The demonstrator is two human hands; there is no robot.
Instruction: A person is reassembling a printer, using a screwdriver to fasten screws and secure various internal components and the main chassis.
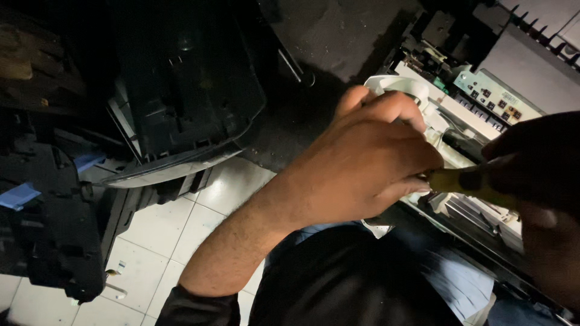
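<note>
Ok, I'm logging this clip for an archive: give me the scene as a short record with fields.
setting: dim workspace over a white tiled floor
left hand: left hand curled, fingertips at the end of a yellow-handled tool
right hand: right hand in shadow, wrapped around the tool's handle
worked on: opened machine with white plastic parts and a row of buttons
nearby: black plastic cover lying at the left, dark machine parts beside it
unclear: the tool's tip is hidden behind the left hand
</note>
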